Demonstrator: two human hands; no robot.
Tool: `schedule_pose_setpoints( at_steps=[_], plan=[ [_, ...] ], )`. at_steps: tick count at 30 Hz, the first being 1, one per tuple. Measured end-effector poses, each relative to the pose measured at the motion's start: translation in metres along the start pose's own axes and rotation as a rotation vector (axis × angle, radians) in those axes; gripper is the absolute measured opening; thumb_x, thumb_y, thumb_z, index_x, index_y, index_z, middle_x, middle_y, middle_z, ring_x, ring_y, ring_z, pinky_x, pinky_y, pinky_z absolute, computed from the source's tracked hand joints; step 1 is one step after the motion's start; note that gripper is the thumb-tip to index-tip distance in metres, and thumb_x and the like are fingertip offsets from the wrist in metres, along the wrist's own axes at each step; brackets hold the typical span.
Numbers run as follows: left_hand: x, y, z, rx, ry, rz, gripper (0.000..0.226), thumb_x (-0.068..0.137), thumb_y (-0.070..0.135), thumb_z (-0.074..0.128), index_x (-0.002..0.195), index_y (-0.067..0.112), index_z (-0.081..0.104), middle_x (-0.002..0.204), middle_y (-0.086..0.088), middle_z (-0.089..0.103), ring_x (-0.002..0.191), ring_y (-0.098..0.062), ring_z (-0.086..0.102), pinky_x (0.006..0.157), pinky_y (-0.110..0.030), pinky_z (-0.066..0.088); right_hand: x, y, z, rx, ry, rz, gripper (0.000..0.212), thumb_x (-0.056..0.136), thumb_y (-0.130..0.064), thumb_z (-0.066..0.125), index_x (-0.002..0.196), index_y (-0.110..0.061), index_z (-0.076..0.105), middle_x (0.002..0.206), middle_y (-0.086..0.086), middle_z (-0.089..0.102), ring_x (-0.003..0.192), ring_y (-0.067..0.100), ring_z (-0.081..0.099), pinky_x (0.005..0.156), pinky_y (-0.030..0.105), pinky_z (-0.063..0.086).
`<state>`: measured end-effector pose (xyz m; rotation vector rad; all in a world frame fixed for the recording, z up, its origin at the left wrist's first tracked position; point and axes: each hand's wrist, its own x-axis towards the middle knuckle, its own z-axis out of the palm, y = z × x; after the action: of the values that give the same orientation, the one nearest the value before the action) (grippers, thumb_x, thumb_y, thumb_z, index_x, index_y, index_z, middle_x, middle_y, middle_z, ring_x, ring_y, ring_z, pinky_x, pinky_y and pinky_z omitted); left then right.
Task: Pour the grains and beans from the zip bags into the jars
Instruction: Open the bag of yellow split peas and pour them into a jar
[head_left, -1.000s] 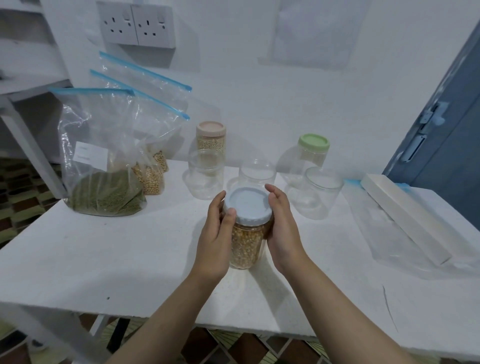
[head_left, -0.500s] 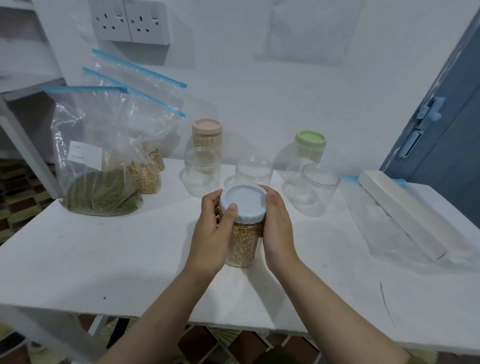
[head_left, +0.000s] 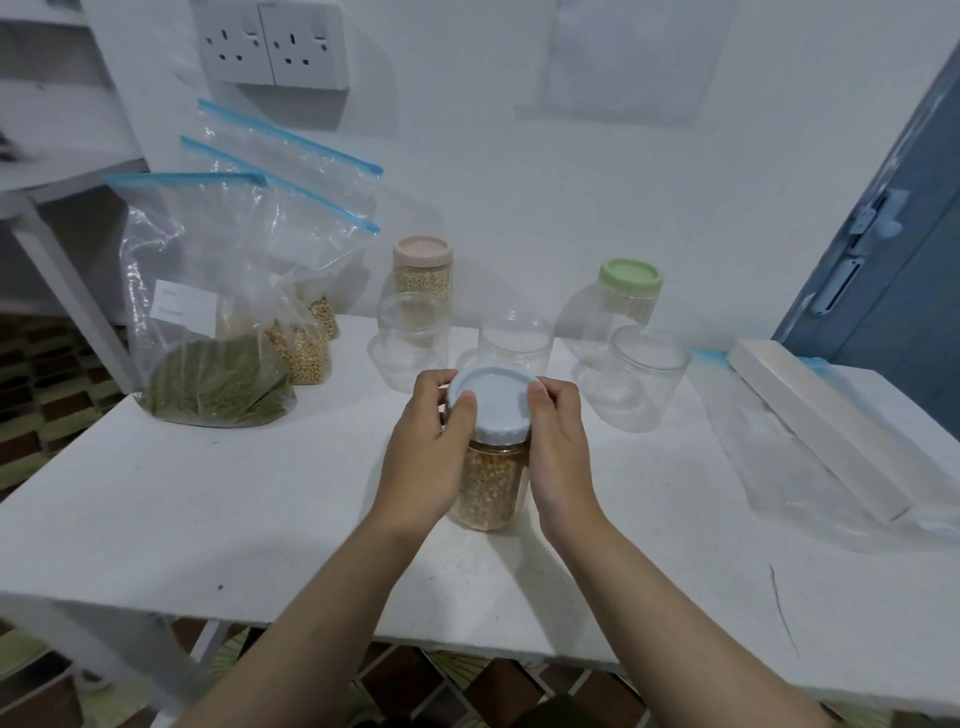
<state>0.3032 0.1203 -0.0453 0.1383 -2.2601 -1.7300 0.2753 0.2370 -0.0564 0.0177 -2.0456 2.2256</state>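
Here, my left hand (head_left: 431, 441) and right hand (head_left: 558, 441) curled round the corn jar (head_left: 488, 488), fingers (head_left: 464, 410) gripping its white lid (head_left: 491, 402), jar mid-counter (head_left: 208, 519) toward the front edge, bean bags (head_left: 218, 332) at the back left corner.

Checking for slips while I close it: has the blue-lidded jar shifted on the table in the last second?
No. The blue-lidded jar stands where it did, just in front of the middle empty jar and slightly to its left.
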Motion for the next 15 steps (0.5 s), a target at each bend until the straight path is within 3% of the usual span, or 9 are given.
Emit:
schedule_pose_setpoints(
  at_steps=[3,5,7,11,15],
  plan=[
    [-0.002,0.003,0.005,-0.012,-0.014,-0.043,0.035,0.105,0.037,0.039,0.14,0.036,0.042,0.123,0.021,0.056,0.11,0.004,0.054,0.092,-0.021,0.043,-0.008,-0.003,-0.002,0.003,-0.109,0.048,0.027,0.105,-0.037,0.04,0.131,-0.034,0.046,0.116,-0.015,0.06,0.105,0.0,0.059,0.084,0.021,0.047],
    [-0.006,0.004,0.015,-0.07,0.003,-0.06,0.041,0.107,0.034,0.034,0.147,0.034,0.036,0.136,0.014,0.05,0.122,-0.004,0.048,0.104,-0.026,0.04,-0.012,-0.004,-0.003,-0.019,-0.135,0.033,0.032,0.105,-0.035,0.042,0.136,-0.039,0.04,0.124,-0.011,0.058,0.111,0.004,0.058,0.09,0.024,0.049],
    [-0.008,0.005,0.022,-0.119,0.038,-0.054,0.04,0.107,0.029,0.032,0.147,0.033,0.036,0.14,0.01,0.05,0.123,-0.007,0.049,0.105,-0.027,0.04,-0.017,-0.004,-0.005,-0.05,-0.132,-0.021,0.034,0.105,-0.03,0.043,0.137,-0.041,0.038,0.132,-0.006,0.054,0.118,0.01,0.057,0.098,0.028,0.049],
    [-0.007,0.014,0.033,-0.146,0.062,0.044,0.039,0.108,0.024,0.031,0.145,0.03,0.04,0.141,0.008,0.051,0.128,-0.007,0.049,0.111,-0.036,0.041,-0.022,-0.017,-0.015,-0.073,-0.088,-0.135,0.033,0.106,-0.021,0.04,0.133,-0.04,0.04,0.129,-0.007,0.054,0.111,0.003,0.058,0.084,0.014,0.05],
    [0.008,0.045,0.042,-0.197,0.092,0.19,0.037,0.107,0.026,0.034,0.142,0.03,0.045,0.14,0.01,0.052,0.127,-0.004,0.05,0.108,-0.034,0.045,-0.01,-0.052,-0.024,-0.062,-0.045,-0.283,0.034,0.105,-0.015,0.038,0.131,-0.037,0.042,0.118,-0.026,0.052,0.101,-0.009,0.056,0.078,0.008,0.047]
  ],
)
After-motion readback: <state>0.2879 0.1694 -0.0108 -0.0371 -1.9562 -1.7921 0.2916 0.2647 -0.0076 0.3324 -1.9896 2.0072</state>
